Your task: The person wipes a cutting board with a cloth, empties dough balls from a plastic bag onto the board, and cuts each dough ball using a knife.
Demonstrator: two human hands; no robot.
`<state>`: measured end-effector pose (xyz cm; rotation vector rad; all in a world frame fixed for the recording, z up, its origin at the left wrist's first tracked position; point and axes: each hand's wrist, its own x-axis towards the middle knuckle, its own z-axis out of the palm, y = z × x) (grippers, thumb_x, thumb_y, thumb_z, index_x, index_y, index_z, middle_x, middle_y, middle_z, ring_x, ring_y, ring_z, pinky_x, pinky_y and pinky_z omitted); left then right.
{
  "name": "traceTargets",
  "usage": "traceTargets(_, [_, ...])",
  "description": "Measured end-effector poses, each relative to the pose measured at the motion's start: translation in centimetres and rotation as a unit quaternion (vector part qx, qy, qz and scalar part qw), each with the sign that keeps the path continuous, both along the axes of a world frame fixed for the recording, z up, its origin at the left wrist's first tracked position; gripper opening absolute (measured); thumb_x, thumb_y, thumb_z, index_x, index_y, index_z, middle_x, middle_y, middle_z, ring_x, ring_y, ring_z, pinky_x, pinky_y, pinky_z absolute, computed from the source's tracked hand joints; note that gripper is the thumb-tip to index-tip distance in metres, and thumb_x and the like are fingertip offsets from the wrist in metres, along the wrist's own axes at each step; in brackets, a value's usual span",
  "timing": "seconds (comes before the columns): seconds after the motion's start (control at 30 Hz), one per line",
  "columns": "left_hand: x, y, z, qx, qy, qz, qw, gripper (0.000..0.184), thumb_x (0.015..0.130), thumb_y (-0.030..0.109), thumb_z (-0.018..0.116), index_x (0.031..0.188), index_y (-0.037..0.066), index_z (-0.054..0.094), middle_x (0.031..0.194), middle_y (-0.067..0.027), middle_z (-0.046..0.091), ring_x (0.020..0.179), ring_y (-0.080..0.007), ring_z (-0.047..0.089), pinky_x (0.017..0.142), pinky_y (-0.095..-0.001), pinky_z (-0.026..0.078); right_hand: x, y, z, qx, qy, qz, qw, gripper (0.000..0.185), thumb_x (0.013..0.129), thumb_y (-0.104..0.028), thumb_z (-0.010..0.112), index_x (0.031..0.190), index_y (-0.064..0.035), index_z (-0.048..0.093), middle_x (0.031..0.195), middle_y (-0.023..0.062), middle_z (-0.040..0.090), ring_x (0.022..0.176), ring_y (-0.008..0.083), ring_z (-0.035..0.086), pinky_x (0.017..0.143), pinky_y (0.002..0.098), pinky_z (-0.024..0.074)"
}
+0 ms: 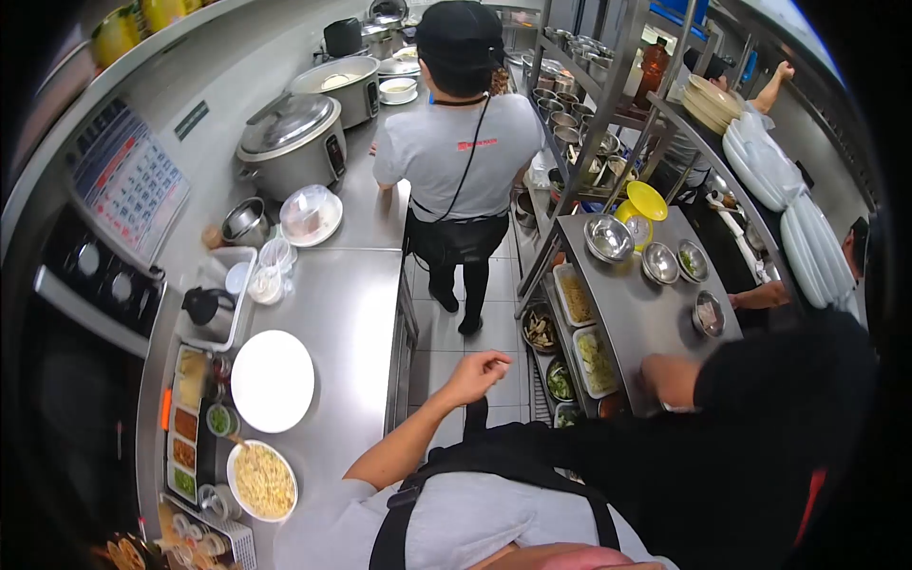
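Note:
My left hand (477,378) is raised in front of me over the tiled aisle, its fingers loosely bent and nothing visible in them. It touches neither counter. To its left on the steel counter (347,313) are a white plate (273,381) and a white bowl of shredded pale yellow food (263,482). On its right, trays of cut vegetables (596,361) sit on a low shelf. I cannot see my right hand; a person in black (750,427) leans in and covers that side. A blurred patch of skin by that person cannot be made out clearly.
A co-worker in a grey shirt (470,152) stands in the aisle ahead, back turned. Rice cookers (290,142) line the left wall. Metal bowls (609,238) and a yellow lid (647,200) lie on the right counter (655,313). White plates (815,252) are stacked on the shelf above.

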<state>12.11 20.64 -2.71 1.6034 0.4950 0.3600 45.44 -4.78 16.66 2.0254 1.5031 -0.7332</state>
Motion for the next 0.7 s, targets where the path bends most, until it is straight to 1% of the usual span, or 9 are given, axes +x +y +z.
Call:
traceTargets(0.1, [4.2, 1.8, -1.5, -0.023, 0.005, -0.098, 0.995, 0.026, 0.102, 0.017, 0.071, 0.123, 0.003, 0.074, 0.086, -0.0022, 0.071, 0.076, -0.0087, 0.064, 0.071, -0.028, 0.054, 11.6, -3.0, -22.7, -0.049, -0.175, -0.255, 0.95, 0.025, 0.093, -0.019, 0.063, 0.109, -0.0103, 0.08, 0.124, 0.0176, 0.075, 0.116, 0.0375, 0.071, 0.087, 0.0507, 0.0593])
traceTargets(0.17, [7.1, 4.6, -1.9, -0.027, 0.014, -0.155, 0.987, 0.027, 0.102, 0.018, 0.071, 0.124, 0.002, 0.073, 0.087, -0.0021, 0.071, 0.078, -0.0085, 0.063, 0.072, -0.0281, 0.054, 16.5, -8.6, -32.2, 0.021, -0.212, -0.239, 0.947, 0.025, 0.099, -0.027, 0.061, 0.112, -0.0153, 0.079, 0.12, 0.0075, 0.075, 0.118, 0.0353, 0.069, 0.093, 0.0518, 0.0589])
traceTargets(0.27, [11.5, 9.7, -1.8, -0.042, 0.024, -0.194, 0.98, 0.029, 0.105, 0.02, 0.069, 0.127, 0.0, 0.071, 0.092, -0.0023, 0.071, 0.085, -0.0079, 0.063, 0.078, -0.0275, 0.054, 16.1, -12.4, -32.6, -0.007, -0.243, -0.17, 0.955, 0.027, 0.097, -0.017, 0.061, 0.113, -0.0059, 0.078, 0.129, 0.0151, 0.069, 0.112, 0.0387, 0.066, 0.095, 0.0503, 0.058])
traceTargets(0.3, [12.0, 13.8, -3.2, -0.02, 0.036, -0.129, 0.991, 0.028, 0.105, 0.018, 0.069, 0.127, 0.0, 0.071, 0.094, -0.0027, 0.071, 0.086, -0.0084, 0.064, 0.079, -0.0279, 0.054, 12.5, -12.9, -32.9, 0.16, -0.177, -0.356, 0.904, 0.022, 0.091, -0.015, 0.065, 0.106, -0.0032, 0.076, 0.132, 0.0188, 0.063, 0.111, 0.0399, 0.065, 0.095, 0.0528, 0.0567])
traceTargets(0.37, [13.2, 21.5, -3.6, 0.032, 0.063, 0.001, 0.997, 0.027, 0.104, 0.017, 0.069, 0.125, 0.001, 0.072, 0.097, -0.0041, 0.072, 0.088, -0.0103, 0.065, 0.08, -0.0289, 0.055, 6.9, -18.3, -32.9, 0.183, -0.127, -0.299, 0.928, 0.022, 0.082, -0.008, 0.067, 0.103, -0.0011, 0.072, 0.152, 0.0261, 0.05, 0.111, 0.0461, 0.064, 0.096, 0.0532, 0.056])
traceTargets(0.43, [17.6, 28.8, 2.7, 0.179, 0.006, 0.14, 0.974, 0.025, 0.103, 0.016, 0.07, 0.122, 0.001, 0.074, 0.101, -0.0064, 0.074, 0.09, -0.013, 0.068, 0.08, -0.0302, 0.055, 4.4, -18.2, -28.5, 0.127, -0.156, -0.266, 0.943, 0.028, 0.103, -0.005, 0.052, 0.125, -0.0016, 0.068, 0.151, 0.0256, 0.054, 0.118, 0.042, 0.063, 0.099, 0.0471, 0.0552])
traceTargets(0.53, [22.9, 38.4, 10.1, 0.329, -0.103, 0.297, 0.89, 0.021, 0.1, 0.015, 0.073, 0.116, 0.002, 0.076, 0.1, -0.0103, 0.075, 0.087, -0.0162, 0.07, 0.076, -0.031, 0.055, 5.1, 4.5, -45.6, 0.213, 0.159, -0.437, 0.859, 0.022, 0.102, -0.01, 0.059, 0.119, -0.0007, 0.069, 0.108, 0.0123, 0.061, 0.082, 0.0265, 0.061, 0.072, 0.0397, 0.0546])
traceTargets(0.6, [25.4, 44.3, 12.9, 0.363, -0.142, 0.358, 0.848, 0.018, 0.098, 0.008, 0.072, 0.114, 0.0, 0.074, 0.097, -0.0119, 0.07, 0.074, -0.0183, 0.067, 0.068, -0.0314, 0.056, 5.2, 19.3, -49.2, 0.292, 0.42, -0.617, 0.598, 0.02, 0.102, -0.013, 0.063, 0.115, -0.0002, 0.07, 0.079, 0.0035, 0.066, 0.058, 0.0162, 0.059, 0.055, 0.0347, 0.0542])
traceTargets(0.7, [28.2, 52.0, 17.0, 0.433, -0.225, 0.41, 0.77, 0.018, 0.094, 0.006, 0.074, 0.112, 0.001, 0.074, 0.096, -0.0117, 0.069, 0.081, -0.0213, 0.068, 0.071, -0.0326, 0.054, 8.6, 33.3, -44.6, 0.285, 0.471, -0.569, 0.611, 0.021, 0.101, -0.012, 0.065, 0.118, -0.0013, 0.071, 0.086, 0.0064, 0.072, 0.066, 0.0152, 0.069, 0.058, 0.0297, 0.0546])
